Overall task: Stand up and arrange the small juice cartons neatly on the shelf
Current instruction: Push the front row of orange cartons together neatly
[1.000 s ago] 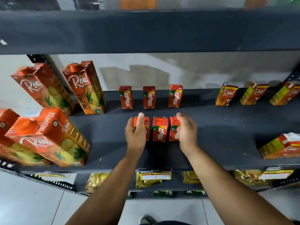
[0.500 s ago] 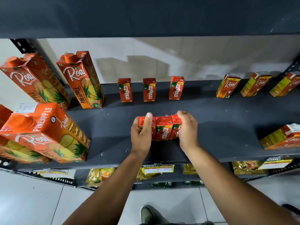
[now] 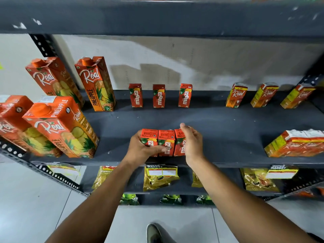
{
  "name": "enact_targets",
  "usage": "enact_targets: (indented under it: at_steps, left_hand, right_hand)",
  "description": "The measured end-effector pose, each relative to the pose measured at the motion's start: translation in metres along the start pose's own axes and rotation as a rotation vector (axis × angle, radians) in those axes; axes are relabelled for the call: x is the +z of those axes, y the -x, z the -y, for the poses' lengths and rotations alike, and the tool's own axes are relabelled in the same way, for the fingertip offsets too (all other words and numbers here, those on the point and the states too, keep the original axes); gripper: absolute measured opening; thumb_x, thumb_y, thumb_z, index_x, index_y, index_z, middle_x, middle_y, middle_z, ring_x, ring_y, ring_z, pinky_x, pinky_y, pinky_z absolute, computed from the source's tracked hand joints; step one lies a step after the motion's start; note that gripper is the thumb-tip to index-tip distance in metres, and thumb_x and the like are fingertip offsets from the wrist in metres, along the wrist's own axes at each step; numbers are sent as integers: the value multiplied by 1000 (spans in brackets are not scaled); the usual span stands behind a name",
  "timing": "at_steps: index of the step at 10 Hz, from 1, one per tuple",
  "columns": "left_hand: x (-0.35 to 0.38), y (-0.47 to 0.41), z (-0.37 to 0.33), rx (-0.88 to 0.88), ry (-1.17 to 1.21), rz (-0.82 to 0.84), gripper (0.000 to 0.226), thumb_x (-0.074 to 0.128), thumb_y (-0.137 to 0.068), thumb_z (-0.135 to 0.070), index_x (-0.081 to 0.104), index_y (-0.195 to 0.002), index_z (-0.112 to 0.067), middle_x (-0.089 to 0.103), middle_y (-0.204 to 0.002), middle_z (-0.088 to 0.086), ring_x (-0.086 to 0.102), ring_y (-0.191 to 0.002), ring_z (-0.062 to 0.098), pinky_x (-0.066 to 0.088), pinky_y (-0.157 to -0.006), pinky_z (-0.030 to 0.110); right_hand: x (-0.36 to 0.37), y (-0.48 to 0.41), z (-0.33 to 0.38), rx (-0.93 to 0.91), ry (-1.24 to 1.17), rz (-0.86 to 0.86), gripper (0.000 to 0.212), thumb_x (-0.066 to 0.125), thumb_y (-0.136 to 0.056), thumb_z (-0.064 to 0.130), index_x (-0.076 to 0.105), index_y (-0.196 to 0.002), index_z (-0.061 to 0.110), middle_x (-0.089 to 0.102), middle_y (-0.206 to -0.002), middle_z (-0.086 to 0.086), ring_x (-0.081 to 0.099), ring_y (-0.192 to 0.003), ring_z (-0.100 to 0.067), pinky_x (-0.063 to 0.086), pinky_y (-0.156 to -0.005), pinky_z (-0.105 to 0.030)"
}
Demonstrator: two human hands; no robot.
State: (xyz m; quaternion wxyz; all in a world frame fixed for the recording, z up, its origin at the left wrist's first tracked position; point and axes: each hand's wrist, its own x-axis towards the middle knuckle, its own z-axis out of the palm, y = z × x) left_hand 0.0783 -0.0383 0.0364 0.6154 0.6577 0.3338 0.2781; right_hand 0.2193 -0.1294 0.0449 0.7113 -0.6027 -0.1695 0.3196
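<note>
Three small red Maaza cartons (image 3: pixel 166 142) stand pressed side by side near the front edge of the dark grey shelf (image 3: pixel 228 130). My left hand (image 3: pixel 140 149) wraps the left carton, thumb lying across the front of the middle one. My right hand (image 3: pixel 192 142) presses against the right carton, fingers over its top. Three more Maaza cartons (image 3: pixel 158 96) stand spaced apart along the back of the shelf.
Tall Real pineapple cartons (image 3: pixel 61 127) stand at the left, front and back. Small Real cartons (image 3: pixel 236 95) line the back right, with a packed group (image 3: pixel 296 144) at the front right. Yellow snack packs (image 3: pixel 160 176) hang on the shelf below. My shoe (image 3: pixel 153 234) shows on the tiled floor.
My two hands have squeezed the three front cartons together into a tight row and drawn them slightly toward the shelf's front edge. The camera has shifted, showing more of the shelf above.
</note>
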Motion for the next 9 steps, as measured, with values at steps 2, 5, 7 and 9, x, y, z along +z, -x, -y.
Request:
enact_targets:
  at_steps: [2, 5, 7, 9]
  left_hand:
    - [-7, -5, 5, -72, -155, 36, 73, 93, -37, -15, 58, -100, -16, 73, -91, 1, 69, -86, 13, 56, -79, 34]
    - [-13, -12, 23, -39, -198, 59, 84, 98, -31, -33, 63, -104, -11, 74, -96, 5, 69, -91, 21, 54, -84, 48]
    - [-8, -10, 17, 3, -228, 71, 84, 95, -31, -29, 61, -106, -10, 73, -95, 3, 69, -89, 14, 56, -81, 38]
    - [-13, 5, 8, 107, -9, 70, 91, 90, -55, -33, 40, -129, -14, 59, -115, 6, 64, -100, 11, 53, -75, 23]
  right_hand:
    - [0, 4, -2, 7, 24, -10, 29, 63, -89, 33, 56, -64, 20, 66, -57, 7, 69, -64, -17, 55, -71, -41]
    - [0, 11, -3, -71, 91, -8, 30, 58, -92, 32, 52, -69, 14, 65, -64, 4, 70, -63, -11, 53, -56, -20]
    - [-3, 8, -5, -102, 121, 11, 30, 54, -94, 36, 51, -72, 16, 66, -66, 5, 71, -64, -8, 53, -56, -17]
    - [-8, 14, 2, -146, 177, -21, 62, 42, -75, 75, 55, -110, 26, 67, -112, -2, 66, -103, -17, 54, -87, -39]
